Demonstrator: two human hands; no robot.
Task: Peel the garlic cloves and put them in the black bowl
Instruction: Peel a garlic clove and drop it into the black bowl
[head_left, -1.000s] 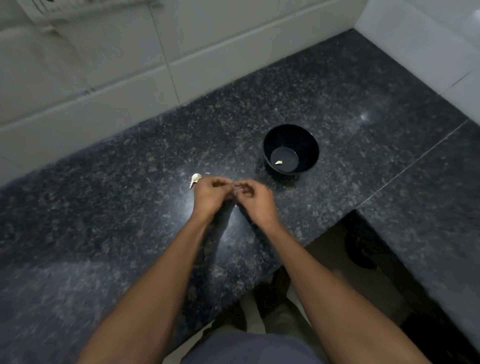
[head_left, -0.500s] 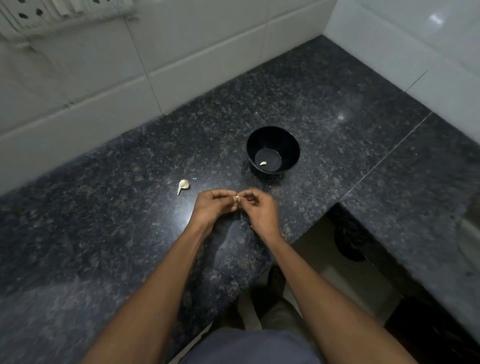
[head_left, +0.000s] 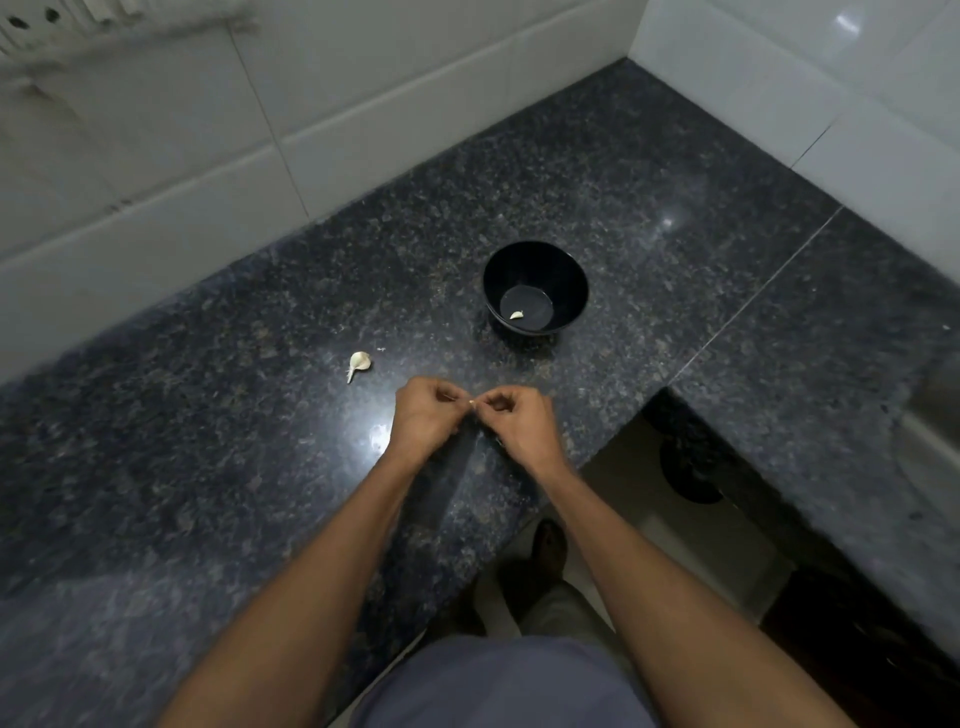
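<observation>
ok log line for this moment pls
hands: both pinching garlic clove | black bowl: one clove inside | counter: one clove

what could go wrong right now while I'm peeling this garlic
The clove pinched between your left hand and right hand is tiny, so it might slip and drop. The hands are near the counter edge, so it could fall to the floor. The black bowl sits a reach away.

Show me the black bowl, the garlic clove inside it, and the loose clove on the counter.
black bowl (head_left: 571, 270), head view, far inner wall.
garlic clove in the bowl (head_left: 517, 315), head view, its middle.
loose garlic clove (head_left: 360, 361), head view, its plump body.
</observation>
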